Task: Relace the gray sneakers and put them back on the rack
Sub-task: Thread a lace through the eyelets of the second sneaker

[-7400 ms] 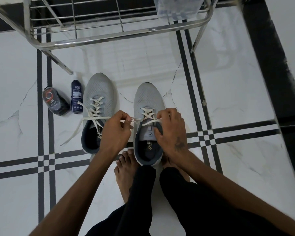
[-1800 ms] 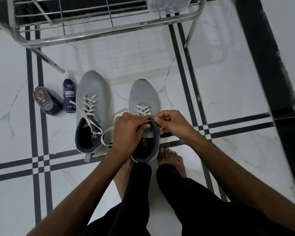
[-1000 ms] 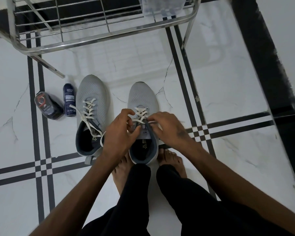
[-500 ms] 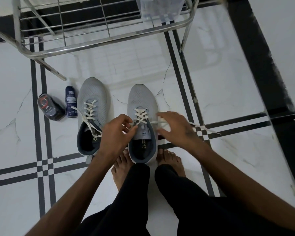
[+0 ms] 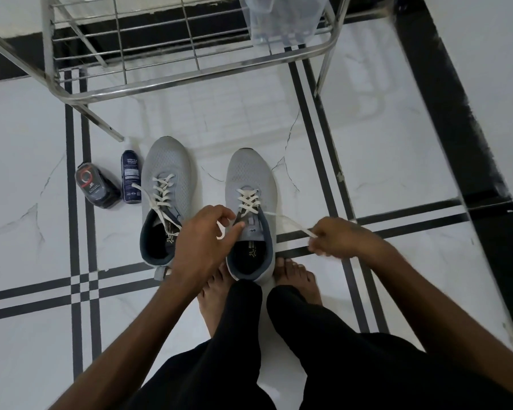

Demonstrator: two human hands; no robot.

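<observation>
Item: pair of gray sneakers, on the tiled floor before the rack, toes toward it.

Left sneaker: lace crossed through its eyelets, ends loose (one trails toward the bottles), not tied.

Right sneaker: lace crossed up to the top eyelets. Right hand pinches one lace end, drawn taut out to the side. Left hand pinches the other end at the tongue.

Progress, as judged: threading nearly complete; tightening, knots and return to the rack outstanding.

Adjacent: two dark bottles lying beside the left sneaker.

Obscured: top eyelets under the left hand; right-hand fingertips blurred; rack's upper tiers cut off; bottle labels illegible.
</observation>
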